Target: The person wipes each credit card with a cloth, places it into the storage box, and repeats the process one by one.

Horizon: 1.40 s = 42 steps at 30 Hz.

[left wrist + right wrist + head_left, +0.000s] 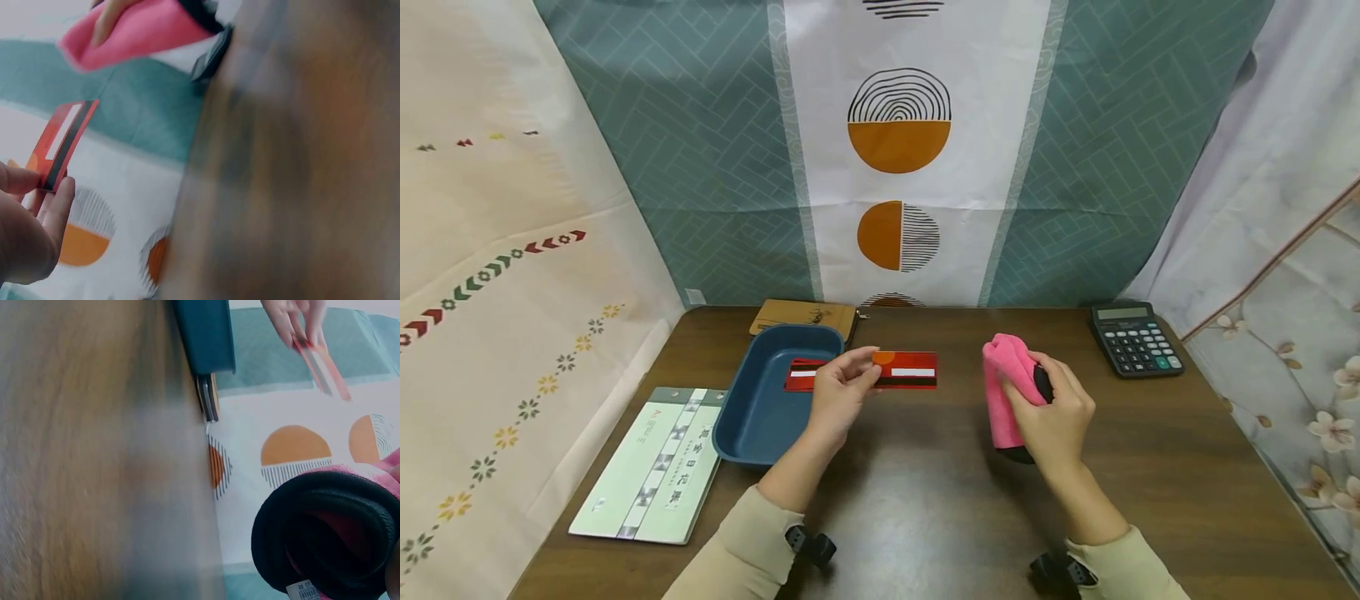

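Note:
My left hand (841, 396) pinches a red card (917, 360) by one end, between thumb and fingers, above the table. In the left wrist view the card (65, 140) shows a white strip and a black stripe. Another red card (800, 377) shows at the blue tray (727, 446), partly hidden behind that hand. On the right, my right hand (1060, 412) grips a pink mat (1002, 417), rolled or folded up, with a black underside. In the right wrist view its black inner side (281, 519) curls in a loop with a barcode label.
A pale green account book (655, 467) lies left of the tray. Behind the tray is a tan notebook or wallet (805, 313). A black calculator (1135, 340) rests at the back right of the brown table (925, 517). Patterned cloths hang around the table.

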Motion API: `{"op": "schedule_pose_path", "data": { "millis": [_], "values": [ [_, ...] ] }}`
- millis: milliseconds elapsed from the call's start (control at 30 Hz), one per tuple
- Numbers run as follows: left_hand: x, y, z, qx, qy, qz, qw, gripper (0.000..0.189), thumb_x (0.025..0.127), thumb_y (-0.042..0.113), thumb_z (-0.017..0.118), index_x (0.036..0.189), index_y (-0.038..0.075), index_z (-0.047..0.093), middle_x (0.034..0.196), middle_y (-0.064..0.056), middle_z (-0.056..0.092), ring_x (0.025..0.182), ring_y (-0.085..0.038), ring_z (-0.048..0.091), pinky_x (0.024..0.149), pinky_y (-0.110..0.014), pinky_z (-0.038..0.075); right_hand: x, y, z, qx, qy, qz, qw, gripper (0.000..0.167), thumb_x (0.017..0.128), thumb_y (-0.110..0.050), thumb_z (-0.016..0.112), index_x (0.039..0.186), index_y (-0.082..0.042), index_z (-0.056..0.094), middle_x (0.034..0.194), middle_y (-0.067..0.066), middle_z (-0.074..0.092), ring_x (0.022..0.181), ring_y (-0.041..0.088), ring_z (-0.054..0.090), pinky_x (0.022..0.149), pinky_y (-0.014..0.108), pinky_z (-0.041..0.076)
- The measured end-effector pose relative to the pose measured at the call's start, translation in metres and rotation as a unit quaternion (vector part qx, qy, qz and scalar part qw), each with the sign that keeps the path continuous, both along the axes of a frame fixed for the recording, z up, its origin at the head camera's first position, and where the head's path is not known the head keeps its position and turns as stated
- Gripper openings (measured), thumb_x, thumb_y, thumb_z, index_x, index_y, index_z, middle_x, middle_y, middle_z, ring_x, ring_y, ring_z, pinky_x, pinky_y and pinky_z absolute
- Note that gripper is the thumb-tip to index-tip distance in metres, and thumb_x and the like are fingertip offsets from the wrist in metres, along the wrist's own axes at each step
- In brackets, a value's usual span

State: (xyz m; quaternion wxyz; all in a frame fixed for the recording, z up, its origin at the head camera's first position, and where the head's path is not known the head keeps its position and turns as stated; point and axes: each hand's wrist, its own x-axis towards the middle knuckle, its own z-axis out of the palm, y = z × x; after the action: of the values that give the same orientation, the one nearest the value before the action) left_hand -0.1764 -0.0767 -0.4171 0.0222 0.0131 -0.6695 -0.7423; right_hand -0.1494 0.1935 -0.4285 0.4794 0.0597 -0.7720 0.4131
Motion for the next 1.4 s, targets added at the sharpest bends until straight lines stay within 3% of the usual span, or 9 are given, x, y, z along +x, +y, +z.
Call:
{"op": "schedule_pose_path", "data": {
  "millis": [200, 400, 500, 633, 733, 900, 1100, 1233, 1400],
  "values": [
    [-0.013, -0.041, 0.016, -0.037, -0.011, 0.030, 0.9988, 0.036, 0.095, 0.000, 0.069, 0.130, 0.006, 0.068, 0.101, -0.011, 0.075, 0.080, -0.013, 0.071, 0.076, -0.033, 0.063, 0.000, 0.012, 0.000, 0.004, -0.019, -0.012, 0.9997, 0.043, 0.070, -0.006, 0.092, 0.107, 0.003, 0.074, 0.097, 0.019, 0.073, 0.084, 0.031, 0.068, 0.084, 0.003, 0.044],
    [-0.033, -0.086, 0.017, -0.054, -0.017, 0.042, 0.9975, 0.039, 0.098, 0.003, 0.066, 0.137, 0.005, 0.062, 0.097, -0.001, 0.074, 0.082, -0.008, 0.071, 0.077, -0.029, 0.062, 0.001, 0.018, -0.001, 0.017, -0.044, -0.011, 0.9988, 0.043, 0.074, -0.011, 0.091, 0.110, 0.003, 0.072, 0.101, 0.021, 0.072, 0.087, 0.031, 0.068, 0.086, 0.003, 0.044],
    [-0.040, -0.106, 0.013, -0.063, -0.021, 0.052, 0.9964, 0.041, 0.099, 0.002, 0.063, 0.140, 0.003, 0.060, 0.098, 0.001, 0.072, 0.086, -0.006, 0.069, 0.081, -0.032, 0.061, 0.001, 0.020, -0.002, 0.018, -0.052, -0.009, 0.9984, 0.043, 0.074, -0.010, 0.091, 0.111, 0.004, 0.072, 0.101, 0.021, 0.072, 0.088, 0.030, 0.068, 0.086, 0.003, 0.044],
    [-0.048, -0.125, 0.001, -0.092, -0.043, 0.058, 0.9932, 0.043, 0.101, 0.001, 0.059, 0.144, 0.004, 0.056, 0.113, -0.010, 0.068, 0.096, -0.010, 0.065, 0.084, -0.032, 0.060, 0.001, 0.020, -0.003, 0.013, -0.046, -0.007, 0.9988, 0.044, 0.072, -0.007, 0.092, 0.110, 0.004, 0.073, 0.100, 0.021, 0.073, 0.086, 0.031, 0.068, 0.086, 0.003, 0.044],
    [-0.052, -0.133, -0.010, -0.115, -0.066, 0.053, 0.9897, 0.044, 0.102, 0.000, 0.057, 0.146, 0.003, 0.053, 0.123, -0.020, 0.064, 0.104, -0.017, 0.064, 0.086, -0.034, 0.060, 0.002, 0.017, -0.003, 0.009, -0.042, -0.002, 0.9991, 0.043, 0.072, -0.006, 0.091, 0.109, 0.003, 0.073, 0.098, 0.019, 0.073, 0.085, 0.030, 0.068, 0.085, 0.003, 0.044],
    [-0.057, -0.138, -0.027, -0.150, -0.099, 0.028, 0.9834, 0.044, 0.102, 0.000, 0.056, 0.146, -0.001, 0.051, 0.127, -0.026, 0.063, 0.108, -0.025, 0.062, 0.085, -0.035, 0.060, 0.004, 0.013, -0.004, 0.002, -0.055, 0.014, 0.9984, 0.042, 0.072, -0.007, 0.091, 0.110, 0.001, 0.074, 0.098, 0.017, 0.073, 0.083, 0.028, 0.067, 0.082, 0.003, 0.044],
    [-0.063, -0.140, -0.041, -0.192, -0.113, 0.003, 0.9748, 0.042, 0.101, -0.003, 0.056, 0.142, -0.006, 0.052, 0.124, -0.029, 0.064, 0.098, -0.024, 0.066, 0.079, -0.030, 0.062, 0.000, 0.017, -0.009, 0.010, -0.136, 0.033, 0.9901, 0.045, 0.073, -0.014, 0.093, 0.113, -0.003, 0.074, 0.100, 0.013, 0.074, 0.082, 0.024, 0.066, 0.074, 0.001, 0.042],
    [-0.063, -0.140, -0.046, -0.237, -0.119, -0.005, 0.9641, 0.043, 0.099, -0.003, 0.059, 0.141, -0.010, 0.051, 0.128, -0.031, 0.061, 0.103, -0.026, 0.066, 0.087, -0.034, 0.060, -0.004, 0.022, -0.013, 0.032, -0.190, 0.032, 0.9807, 0.047, 0.074, -0.020, 0.093, 0.114, -0.005, 0.073, 0.102, 0.012, 0.074, 0.081, 0.026, 0.066, 0.068, 0.005, 0.045],
    [-0.062, -0.139, -0.046, -0.320, -0.106, -0.005, 0.9414, 0.044, 0.100, 0.005, 0.060, 0.140, -0.011, 0.052, 0.133, -0.031, 0.059, 0.122, -0.037, 0.058, 0.101, -0.046, 0.053, -0.010, 0.033, -0.015, 0.057, -0.308, 0.037, 0.9491, 0.055, 0.083, -0.038, 0.085, 0.126, -0.008, 0.067, 0.110, 0.017, 0.072, 0.088, 0.035, 0.062, 0.061, 0.027, 0.051]
  ]
}}
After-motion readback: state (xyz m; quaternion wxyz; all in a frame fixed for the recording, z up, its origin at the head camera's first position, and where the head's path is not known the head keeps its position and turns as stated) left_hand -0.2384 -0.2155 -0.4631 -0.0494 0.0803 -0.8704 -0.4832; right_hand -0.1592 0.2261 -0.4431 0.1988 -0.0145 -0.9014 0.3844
